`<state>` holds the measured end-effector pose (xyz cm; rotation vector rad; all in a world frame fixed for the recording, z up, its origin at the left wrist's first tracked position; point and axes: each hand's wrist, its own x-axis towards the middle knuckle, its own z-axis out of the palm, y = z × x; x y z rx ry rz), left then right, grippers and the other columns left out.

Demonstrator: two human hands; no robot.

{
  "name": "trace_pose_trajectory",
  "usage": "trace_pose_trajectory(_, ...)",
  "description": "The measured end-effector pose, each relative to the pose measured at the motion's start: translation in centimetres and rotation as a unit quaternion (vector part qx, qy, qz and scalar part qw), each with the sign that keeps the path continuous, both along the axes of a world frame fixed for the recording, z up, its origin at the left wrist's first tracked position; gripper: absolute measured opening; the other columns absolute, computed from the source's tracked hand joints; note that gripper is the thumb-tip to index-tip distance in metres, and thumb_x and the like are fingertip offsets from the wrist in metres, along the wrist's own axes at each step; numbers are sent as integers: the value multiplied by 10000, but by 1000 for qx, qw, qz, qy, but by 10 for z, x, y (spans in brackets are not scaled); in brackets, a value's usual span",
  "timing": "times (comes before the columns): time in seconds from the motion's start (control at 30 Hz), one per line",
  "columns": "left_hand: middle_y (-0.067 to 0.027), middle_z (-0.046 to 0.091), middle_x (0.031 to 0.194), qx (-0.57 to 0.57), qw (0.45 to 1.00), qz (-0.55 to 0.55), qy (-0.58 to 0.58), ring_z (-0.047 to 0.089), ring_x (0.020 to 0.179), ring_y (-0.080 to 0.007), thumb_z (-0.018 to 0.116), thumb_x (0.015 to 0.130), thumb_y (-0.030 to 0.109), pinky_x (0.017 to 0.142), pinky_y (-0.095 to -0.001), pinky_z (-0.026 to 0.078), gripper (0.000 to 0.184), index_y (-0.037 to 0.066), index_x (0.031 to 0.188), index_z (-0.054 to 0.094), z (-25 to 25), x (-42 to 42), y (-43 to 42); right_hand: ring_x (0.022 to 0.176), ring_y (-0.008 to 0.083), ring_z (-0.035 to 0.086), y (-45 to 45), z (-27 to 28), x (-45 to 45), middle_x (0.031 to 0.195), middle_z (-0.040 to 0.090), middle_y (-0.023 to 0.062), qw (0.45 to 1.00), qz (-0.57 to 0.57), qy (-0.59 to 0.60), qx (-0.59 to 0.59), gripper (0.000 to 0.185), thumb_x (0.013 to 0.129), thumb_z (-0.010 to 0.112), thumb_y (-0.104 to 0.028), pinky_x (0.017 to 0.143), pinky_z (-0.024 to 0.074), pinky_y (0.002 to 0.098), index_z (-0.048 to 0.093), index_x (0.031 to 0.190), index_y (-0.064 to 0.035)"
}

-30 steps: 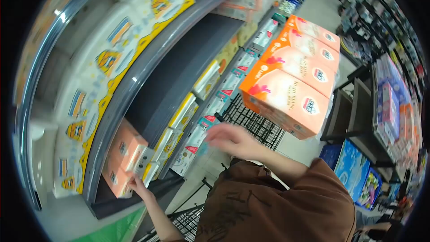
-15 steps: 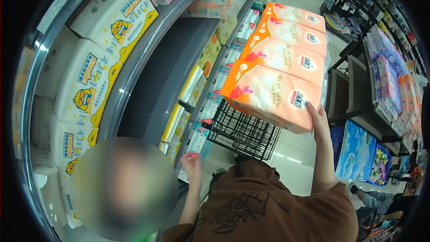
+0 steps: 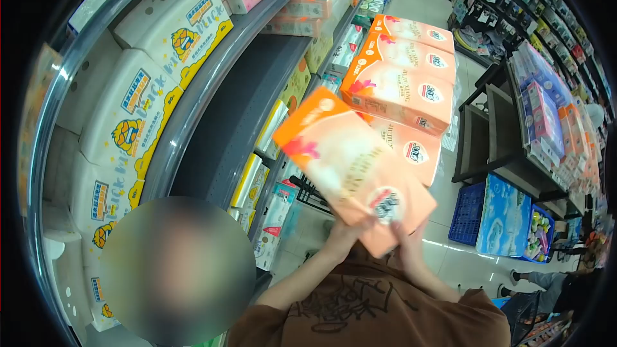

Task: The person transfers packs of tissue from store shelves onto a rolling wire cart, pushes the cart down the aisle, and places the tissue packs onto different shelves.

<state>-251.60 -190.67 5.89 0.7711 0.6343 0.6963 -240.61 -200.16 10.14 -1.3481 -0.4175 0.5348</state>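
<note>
A peach and orange tissue pack [image 3: 340,170] is held tilted in front of my chest. My left hand [image 3: 350,236] grips its lower edge, thumb on the printed face. My right hand [image 3: 409,243] holds the same edge near the right corner, thumb on top. Behind the held pack, a row of matching tissue packs [image 3: 421,83] lies stacked, with a lower pack [image 3: 414,151] showing at the near end. Part of a black wire shopping cart [image 3: 312,196] shows beneath, mostly hidden by the packs.
On the left, a curved grey shelf [image 3: 193,103] carries white and yellow duck-print packs [image 3: 128,132]. A person with a blurred face [image 3: 180,270] is at lower left. To the right stand a dark display rack [image 3: 495,128] and a blue basket [image 3: 467,212] on the tiled floor.
The nearest top pack has come off the row toward my chest and turned askew, uncovering the one below. My left hand, earlier off the packs, now grips it along with my right.
</note>
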Motion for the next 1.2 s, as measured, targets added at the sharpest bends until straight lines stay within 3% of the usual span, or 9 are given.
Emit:
trace_pose_trajectory(0.1, -136, 525, 1329, -62, 995, 27, -71, 532, 1227, -232, 717, 852, 119, 1014, -362, 469, 679, 19, 1410, 344, 21, -25, 21, 1325, 253, 413, -14, -40, 50, 1382, 464, 143, 990, 90, 74, 75, 572, 933, 604, -286, 1101, 331, 405, 399, 1395, -17)
trace_pose_trajectory(0.17, -136, 534, 1323, -105, 987, 17, -117, 533, 1233, -233, 705, 861, 127, 1006, -380, 480, 638, 19, 1395, 371, 29, -65, 33, 1112, 221, 514, -3, -28, 115, 1186, 554, 110, 960, -65, -234, -137, 475, 966, 601, -345, 1020, 376, 338, 512, 1244, 29)
trace_pose_trajectory(0.23, -143, 527, 1342, -141, 986, 61, -60, 524, 1248, -247, 701, 860, 138, 1010, -404, 480, 675, 23, 1428, 354, -7, -110, 17, 980, 207, 583, 2, -99, 216, 1083, 609, 129, 912, -125, -327, -215, 440, 936, 671, -255, 904, 470, 335, 538, 1192, 78)
trace_pose_trajectory(0.3, -145, 499, 1379, -175, 981, 82, -33, 495, 1283, -253, 711, 855, 148, 1037, -408, 457, 743, 26, 1466, 307, -27, -145, -5, 1091, 223, 594, 14, -158, 301, 1223, 604, 151, 974, 93, -102, -180, 545, 949, 647, -323, 950, 476, 374, 479, 1320, 39)
trace_pose_trajectory(0.37, -147, 460, 1418, -142, 977, 151, -40, 460, 1315, -249, 727, 846, 151, 1060, -399, 431, 821, 31, 1498, 242, -28, -168, -27, 1242, 249, 535, 41, -116, 261, 1397, 514, 122, 939, 232, 254, -26, 617, 975, 577, -404, 1021, 455, 409, 402, 1430, -27)
trace_pose_trajectory(0.83, -167, 498, 1389, -46, 846, 530, 16, 524, 1255, -264, 694, 840, 88, 1022, -390, 475, 778, 46, 1492, 272, -24, -353, -140, 1290, 320, 475, 52, -49, 196, 1432, 445, 176, 931, 226, 254, -135, 651, 971, 521, -389, 1040, 446, 456, 325, 1474, -25)
trace_pose_trajectory(1.03, -132, 539, 1349, -1, 709, 694, -125, 485, 1290, -297, 355, 979, 638, 1083, -469, 398, 770, 24, 1443, 364, -21, -430, -122, 1279, 335, 482, 62, -19, 131, 1422, 451, 185, 939, 262, 205, -86, 630, 970, 518, -364, 1049, 439, 477, 345, 1458, -4)
trace_pose_trajectory(1.13, -112, 539, 1323, 18, 706, 707, -46, 458, 1314, -273, 462, 1013, 483, 1077, -455, 384, 608, 41, 1422, 382, -31, -404, -115, 1273, 343, 485, 79, -53, 100, 1418, 455, 190, 942, 311, 117, -54, 620, 969, 517, -351, 1053, 435, 487, 355, 1449, 6)
trace_pose_trajectory(1.2, -102, 512, 1338, 27, 710, 703, -7, 471, 1300, -259, 537, 1016, 343, 1081, -457, 399, 498, 55, 1395, 392, -19, -403, -107, 1267, 348, 492, 102, -9, -12, 1413, 457, 196, 882, 387, 268, -37, 598, 978, 505, -336, 1051, 436, 499, 360, 1443, 11)
